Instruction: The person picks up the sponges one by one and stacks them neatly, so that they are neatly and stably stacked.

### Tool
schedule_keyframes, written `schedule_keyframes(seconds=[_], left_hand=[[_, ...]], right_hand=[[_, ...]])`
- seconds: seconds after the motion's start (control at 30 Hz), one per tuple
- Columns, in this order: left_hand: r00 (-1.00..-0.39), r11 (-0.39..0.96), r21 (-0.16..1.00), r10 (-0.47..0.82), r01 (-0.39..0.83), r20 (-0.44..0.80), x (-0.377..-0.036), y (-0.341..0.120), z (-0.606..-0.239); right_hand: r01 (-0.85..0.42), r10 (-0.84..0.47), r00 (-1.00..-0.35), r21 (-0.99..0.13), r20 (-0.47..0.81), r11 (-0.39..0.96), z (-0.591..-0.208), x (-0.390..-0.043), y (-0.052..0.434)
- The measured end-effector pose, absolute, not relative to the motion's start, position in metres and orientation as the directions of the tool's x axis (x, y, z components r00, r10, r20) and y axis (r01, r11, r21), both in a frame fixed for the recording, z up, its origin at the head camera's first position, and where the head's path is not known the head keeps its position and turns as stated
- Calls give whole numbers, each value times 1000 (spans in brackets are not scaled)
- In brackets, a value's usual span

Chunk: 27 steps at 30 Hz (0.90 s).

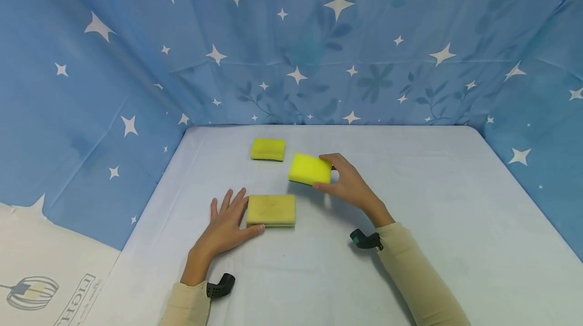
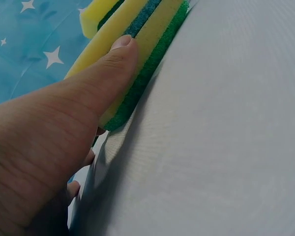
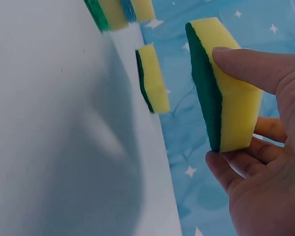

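Two sponges lie stacked on the white table; the upper yellow sponge (image 1: 271, 209) shows in the head view. In the left wrist view the lower sponge (image 2: 152, 46) has a green scouring layer and the upper one a blue layer. My left hand (image 1: 226, 230) rests beside this stack, fingers spread, its thumb touching the front side and its index finger at the left side. My right hand (image 1: 348, 184) pinches a bright yellow sponge (image 1: 310, 169) with a dark green layer underneath, raised above the table and slightly tilted, right of and behind the stack.
Another yellow sponge (image 1: 267, 149) with a dark green underside lies farther back on the table (image 1: 410, 164). A blue star-patterned curtain (image 1: 296, 37) borders the table at the back and sides. Printed pale cloth (image 1: 45, 255) lies at the lower left.
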<state>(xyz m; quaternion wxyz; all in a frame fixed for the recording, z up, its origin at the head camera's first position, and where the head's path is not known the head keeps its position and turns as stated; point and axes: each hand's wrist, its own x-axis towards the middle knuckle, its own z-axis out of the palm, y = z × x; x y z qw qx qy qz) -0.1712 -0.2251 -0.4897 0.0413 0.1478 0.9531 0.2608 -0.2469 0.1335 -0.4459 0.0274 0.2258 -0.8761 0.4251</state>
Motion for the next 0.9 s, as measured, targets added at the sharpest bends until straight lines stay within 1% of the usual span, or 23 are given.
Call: schedule_keyframes(seconds=[0.43, 0.9], left_hand=[[-950, 815, 508, 313, 279, 19, -172, -226, -491], [-948, 822, 493, 316, 287, 25, -171, -225, -492]], right_hand=[[-531, -486, -821, -715, 300, 454, -441, -231, 108], [-583, -585, -766, -674, 268, 454, -443, -216, 81]])
